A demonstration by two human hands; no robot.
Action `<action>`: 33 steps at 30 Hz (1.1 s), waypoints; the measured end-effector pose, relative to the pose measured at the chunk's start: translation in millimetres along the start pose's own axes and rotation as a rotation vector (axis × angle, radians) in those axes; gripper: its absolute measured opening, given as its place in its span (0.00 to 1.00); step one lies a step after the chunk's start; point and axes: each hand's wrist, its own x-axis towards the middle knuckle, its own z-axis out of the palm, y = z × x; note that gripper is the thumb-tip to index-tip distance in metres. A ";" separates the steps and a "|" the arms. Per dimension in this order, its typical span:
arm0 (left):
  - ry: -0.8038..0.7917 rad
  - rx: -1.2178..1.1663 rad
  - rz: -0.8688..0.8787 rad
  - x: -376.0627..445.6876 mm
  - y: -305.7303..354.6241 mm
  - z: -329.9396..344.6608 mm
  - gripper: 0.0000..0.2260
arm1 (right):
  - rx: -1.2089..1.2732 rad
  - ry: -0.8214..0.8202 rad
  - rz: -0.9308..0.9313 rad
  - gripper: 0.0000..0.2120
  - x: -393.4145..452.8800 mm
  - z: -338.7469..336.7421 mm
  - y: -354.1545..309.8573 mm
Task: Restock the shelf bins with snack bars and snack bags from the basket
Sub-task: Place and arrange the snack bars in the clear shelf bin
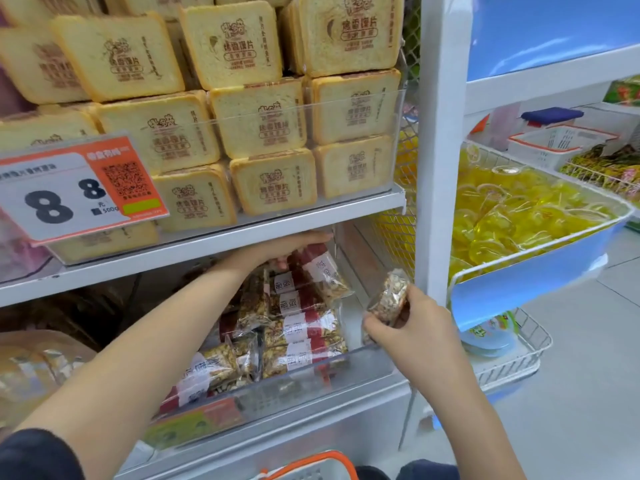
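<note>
Right hand pinching a wrapped snack bar, fingers curled round its lower end, long axis near upright, tilted slightly right. Clear shelf bin just left of and below those fingers; open gap at the bin's right end directly under the bar, so right hand nearer. Left hand reaching deep over the stacked bars, apparently gripping a red-banded pack, fingers partly hidden. Basket below. Price tag reads "8 8"; bar labels too blurred to read.
</note>
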 end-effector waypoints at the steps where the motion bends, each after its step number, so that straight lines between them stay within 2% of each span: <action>1: -0.023 0.029 -0.017 1.7 7.4 3.6 0.20 | 0.008 -0.001 0.002 0.10 0.1 -1.2 0.9; 4: -0.060 0.071 -0.082 12.7 26.1 18.5 0.14 | 0.021 -0.021 -0.017 0.11 -0.4 -1.6 3.4; 7: 0.020 0.084 -0.088 33.4 24.1 35.6 0.18 | 0.029 -0.033 -0.037 0.11 0.8 -4.1 4.8; 10: 0.297 0.273 0.160 38.5 5.1 41.8 0.23 | 0.051 -0.061 -0.039 0.11 3.1 -7.2 7.0; 11: 0.341 0.298 0.268 32.5 0.8 44.1 0.23 | 0.056 -0.071 -0.039 0.11 2.9 -8.1 7.8; 12: 0.303 0.325 0.355 26.3 -3.2 47.1 0.22 | 0.053 -0.076 -0.042 0.11 2.7 -8.6 8.8; 13: 0.189 0.354 0.395 21.4 -6.7 50.0 0.20 | 0.043 -0.076 -0.045 0.11 2.4 -9.2 9.4; 15: -0.110 0.489 0.358 12.3 -12.4 58.9 0.20 | 0.016 -0.070 -0.050 0.11 1.9 -9.7 9.6; 16: -0.185 0.593 0.336 9.7 -13.6 62.9 0.21 | 0.010 -0.071 -0.052 0.11 1.6 -9.4 9.0; 18: -0.172 0.772 0.356 10.9 -12.6 65.2 0.21 | 0.006 -0.075 -0.057 0.10 0.6 -8.9 7.7; 20: -0.136 0.855 0.375 12.3 -6.8 63.4 0.21 | 0.005 -0.069 -0.059 0.11 0.6 -8.6 7.5; 29: -0.169 0.975 0.335 15.8 -5.6 59.0 0.25 | -0.045 -0.106 -0.060 0.11 1.2 -5.7 6.8; 33: -0.144 0.921 0.362 21.1 -4.2 58.0 0.22 | -0.020 -0.099 -0.051 0.11 1.4 -6.5 9.4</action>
